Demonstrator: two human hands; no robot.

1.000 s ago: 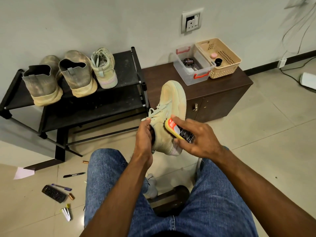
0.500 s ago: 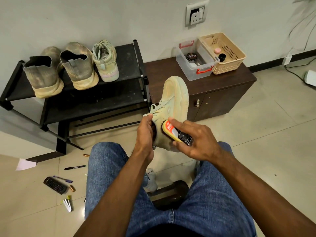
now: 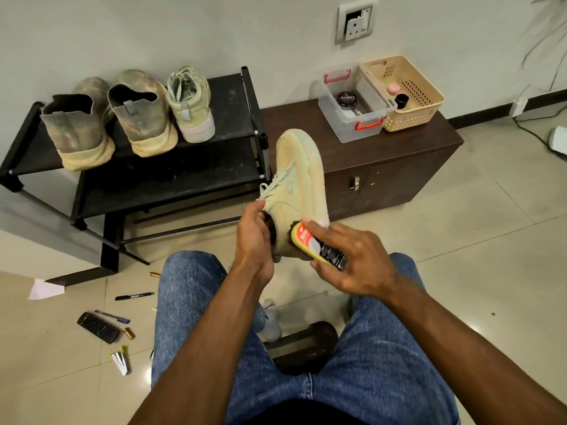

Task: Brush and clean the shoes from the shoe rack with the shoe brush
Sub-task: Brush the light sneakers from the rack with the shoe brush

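A person's left hand grips the collar of a pale yellow-green lace-up sneaker, fingers tucked inside the opening, holding it toe-up above denim-clad knees. The right hand holds a shoe brush with a yellow back and red-and-black label, fingers wrapped over its back, the dark bristles pressed against the sneaker's heel side.

Seen from the head camera, a black two-tier metal shoe rack stands against the pale wall at left. Its top shelf carries a pair of dusty grey-brown slip-on shoes with tan soles, heels toward the camera, and just beside them a matching pale green sneaker. To the right of the rack sits a low dark brown wooden cabinet, touching or nearly touching the rack. On it rest a clear plastic box with red handles, holding a round black polish tin, and a beige perforated plastic basket with a small pink item and a black cap inside.

On the tiled floor at lower left lie a black remote control, a black marker, a blue pen, batteries and a scrap of white paper. A dark round stool shows between the legs.
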